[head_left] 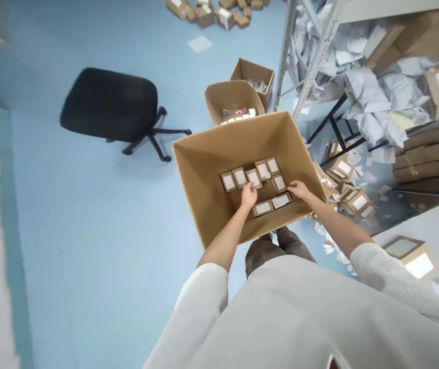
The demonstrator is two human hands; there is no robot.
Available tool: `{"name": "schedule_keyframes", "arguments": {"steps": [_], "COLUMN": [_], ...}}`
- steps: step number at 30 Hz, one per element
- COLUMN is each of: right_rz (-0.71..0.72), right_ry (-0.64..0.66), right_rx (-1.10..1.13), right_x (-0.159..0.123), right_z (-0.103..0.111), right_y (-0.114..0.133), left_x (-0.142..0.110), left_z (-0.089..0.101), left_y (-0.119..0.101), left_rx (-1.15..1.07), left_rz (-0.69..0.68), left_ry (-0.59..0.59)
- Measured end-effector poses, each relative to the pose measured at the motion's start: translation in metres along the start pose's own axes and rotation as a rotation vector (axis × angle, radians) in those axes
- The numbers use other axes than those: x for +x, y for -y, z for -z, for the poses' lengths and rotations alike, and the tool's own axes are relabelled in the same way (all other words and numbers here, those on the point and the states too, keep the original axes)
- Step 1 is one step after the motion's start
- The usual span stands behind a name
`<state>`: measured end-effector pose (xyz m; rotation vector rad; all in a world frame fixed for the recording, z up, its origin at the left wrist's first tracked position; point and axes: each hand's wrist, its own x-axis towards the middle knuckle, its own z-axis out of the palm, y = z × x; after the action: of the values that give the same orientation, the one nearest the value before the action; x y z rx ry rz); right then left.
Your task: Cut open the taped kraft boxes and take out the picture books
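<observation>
A large open cardboard box (219, 148) stands in front of me, and both my hands reach down into it. Several small cardboard boxes with white labels lie on its bottom. My left hand (249, 195) has its fingers closed at the near edge of one small cardboard box (254, 177) in the upper row. My right hand (298, 189) is by the right wall, fingertips pinched at the right end of another small cardboard box (281, 200) in the near row. One more small box (279, 183) lies just left of my right fingertips. The fingertips' exact contact is too small to make out.
Beyond the large box stand two smaller open cartons (225, 97). A black chair (112, 105) is at the left. A metal rack (315, 61) with grey parcels stands at the right. Opened boxes (354, 200) and paper scraps litter the floor beside it.
</observation>
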<state>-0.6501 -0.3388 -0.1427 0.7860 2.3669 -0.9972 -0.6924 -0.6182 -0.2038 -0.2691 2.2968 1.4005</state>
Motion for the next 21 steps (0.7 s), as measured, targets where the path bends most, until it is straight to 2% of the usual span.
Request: {"name": "schedule_keyframes", "arguments": {"steps": [4,9,13,17,21], "right_rz": [-0.094,-0.166,-0.24,-0.314,-0.314], "right_ry": [0.066,0.043,0.043,0.038,0.019], "right_rx": [-0.1,-0.27,-0.371,-0.441,-0.516], "right_x": [0.052,0.123,0.16,0.182,0.196], "right_z": [-0.037,-0.114,-0.169,-0.203,-0.224], "right_y": [-0.025,-0.077,-0.124,-0.156,-0.176], "left_x": [0.008,0.027,0.033,0.028,0.022], "left_z": [-0.02,-0.058,-0.098,-0.134,-0.156], "left_y": [0.045,0.124,0.177,0.21,0.23], "left_rx": [-0.019,0.01,0.035,-0.014,-0.09], "left_rz": [0.046,0.112,0.189,0.231,0.277], "left_ry": [-0.01,0.011,0.05,0.097,0.126]}}
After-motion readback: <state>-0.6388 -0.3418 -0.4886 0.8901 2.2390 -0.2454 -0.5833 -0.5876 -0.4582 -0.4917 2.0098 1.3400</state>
